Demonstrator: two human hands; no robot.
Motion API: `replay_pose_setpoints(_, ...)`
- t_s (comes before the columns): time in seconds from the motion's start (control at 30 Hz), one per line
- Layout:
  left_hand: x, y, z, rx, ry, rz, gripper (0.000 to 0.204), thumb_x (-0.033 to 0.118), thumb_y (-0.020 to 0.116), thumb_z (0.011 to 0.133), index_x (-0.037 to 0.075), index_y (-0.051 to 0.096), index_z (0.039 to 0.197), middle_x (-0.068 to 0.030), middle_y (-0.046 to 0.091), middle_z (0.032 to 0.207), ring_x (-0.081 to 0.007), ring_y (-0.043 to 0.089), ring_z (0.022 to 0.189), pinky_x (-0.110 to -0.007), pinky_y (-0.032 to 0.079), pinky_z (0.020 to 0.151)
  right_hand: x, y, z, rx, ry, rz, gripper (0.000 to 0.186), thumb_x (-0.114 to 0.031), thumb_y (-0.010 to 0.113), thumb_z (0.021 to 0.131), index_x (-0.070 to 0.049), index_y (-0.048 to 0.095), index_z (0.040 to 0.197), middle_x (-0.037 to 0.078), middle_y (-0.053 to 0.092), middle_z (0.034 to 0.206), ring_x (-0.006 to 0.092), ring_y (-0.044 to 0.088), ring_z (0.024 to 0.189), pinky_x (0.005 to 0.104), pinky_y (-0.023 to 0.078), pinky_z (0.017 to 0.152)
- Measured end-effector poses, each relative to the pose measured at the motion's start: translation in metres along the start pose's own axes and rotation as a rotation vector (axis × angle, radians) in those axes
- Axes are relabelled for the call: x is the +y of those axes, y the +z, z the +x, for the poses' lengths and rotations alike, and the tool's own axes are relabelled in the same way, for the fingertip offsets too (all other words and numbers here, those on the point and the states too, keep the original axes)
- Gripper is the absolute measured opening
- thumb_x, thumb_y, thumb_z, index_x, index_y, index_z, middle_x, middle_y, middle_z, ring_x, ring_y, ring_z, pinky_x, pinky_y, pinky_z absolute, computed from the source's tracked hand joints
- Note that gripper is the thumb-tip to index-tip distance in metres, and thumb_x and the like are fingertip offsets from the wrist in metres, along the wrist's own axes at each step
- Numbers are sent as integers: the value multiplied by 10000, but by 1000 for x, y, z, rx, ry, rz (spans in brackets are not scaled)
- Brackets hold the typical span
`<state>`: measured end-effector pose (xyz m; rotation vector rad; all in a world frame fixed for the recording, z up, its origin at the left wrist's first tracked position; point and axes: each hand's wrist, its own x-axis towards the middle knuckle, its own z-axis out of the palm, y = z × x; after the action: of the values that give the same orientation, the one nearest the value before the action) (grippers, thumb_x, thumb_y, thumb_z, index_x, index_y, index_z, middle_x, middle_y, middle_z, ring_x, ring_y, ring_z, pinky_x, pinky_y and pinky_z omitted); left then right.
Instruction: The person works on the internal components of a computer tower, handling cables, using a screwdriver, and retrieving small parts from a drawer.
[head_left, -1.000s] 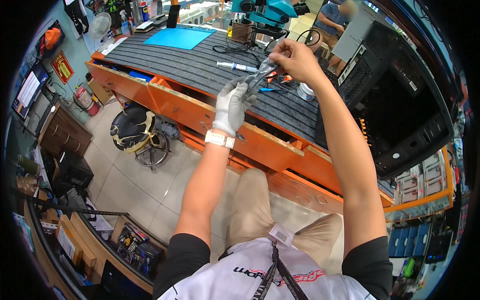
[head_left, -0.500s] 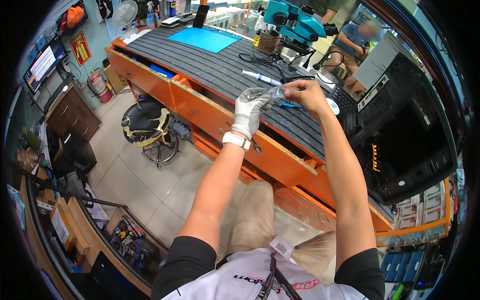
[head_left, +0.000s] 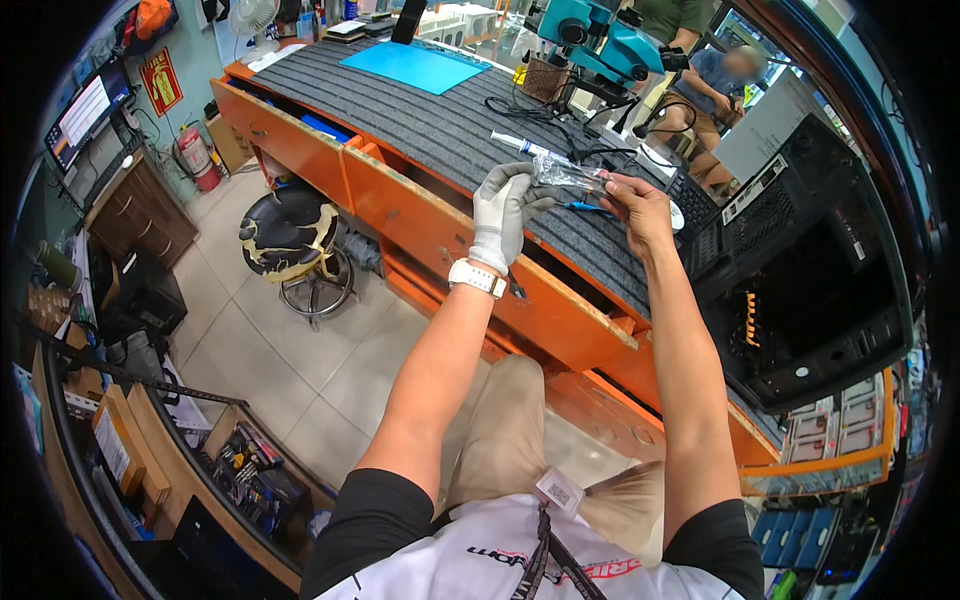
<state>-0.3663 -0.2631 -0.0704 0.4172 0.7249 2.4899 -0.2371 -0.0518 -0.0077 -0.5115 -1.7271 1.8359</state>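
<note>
My left hand (head_left: 501,207), in a grey and white glove, is beside one end of a small clear plastic bag (head_left: 568,174). Its thumb and fingers are apart, the thumb close to the bag. With bare fingers, my right hand (head_left: 640,212) pinches the bag's other end; what is inside is too small to make out. Just beyond the bag, a white and blue syringe (head_left: 528,147) lies on the dark striped bench mat (head_left: 440,135). A slim blue item (head_left: 587,208) shows beneath my hands.
An open black computer case (head_left: 810,270) stands at the right. Beyond my hands are a teal microscope (head_left: 610,50), cables and a keyboard (head_left: 688,197). A blue mat (head_left: 415,67) lies farther left. Orange drawers (head_left: 440,220) jut out below; a worn stool (head_left: 290,235) stands left. Two people are behind the bench.
The bag has tilted and stretched out between my hands. My left fingers have spread from their pinch, and my right hand has moved slightly right and down.
</note>
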Motion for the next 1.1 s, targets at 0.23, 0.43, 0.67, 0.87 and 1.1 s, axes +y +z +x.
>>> replay_pose_setpoints(0.23,-8,3,-3,-28,63,81,194,115,705,1131,7,680,1291,-133,787,1157,-247,839,965,-341,726,799,9,-16,2,22,-43,-9,222,-35,829,1045,47,826,1251,124,841,1199,165,798,999,293,703,873)
replay_pose_setpoints(0.43,-4,-1,2,-96,-86,99,194,67,733,1092,-10,706,1268,-140,806,1105,-246,839,987,-372,720,851,11,-23,1,31,-82,4,288,-51,879,1009,47,816,1272,67,808,1075,140,751,945,311,644,912)
replay_pose_setpoints(0.67,-12,-1,8,-114,-135,348,225,118,847,1044,29,698,1187,-100,804,1038,-196,807,881,-347,702,824,-4,-14,-6,-26,-170,-48,266,-33,871,1006,54,832,1255,106,841,1146,140,764,976,293,630,906)
replay_pose_setpoints(0.87,-15,-22,12,-158,-70,78,121,133,780,1060,85,736,1162,-89,788,1203,-219,763,1136,-609,647,1042,-5,-18,13,156,-64,-131,200,-62,870,1005,4,881,1194,63,824,991,111,731,800,250,631,735)
replay_pose_setpoints(1.1,-16,-9,13,-29,-66,-193,359,432,659,1153,76,686,1112,-109,743,1125,-309,704,1192,-713,526,1159,-14,-65,53,907,-414,-936,592,-112,810,916,-37,715,1495,281,656,1471,407,702,1278,509,554,1137)
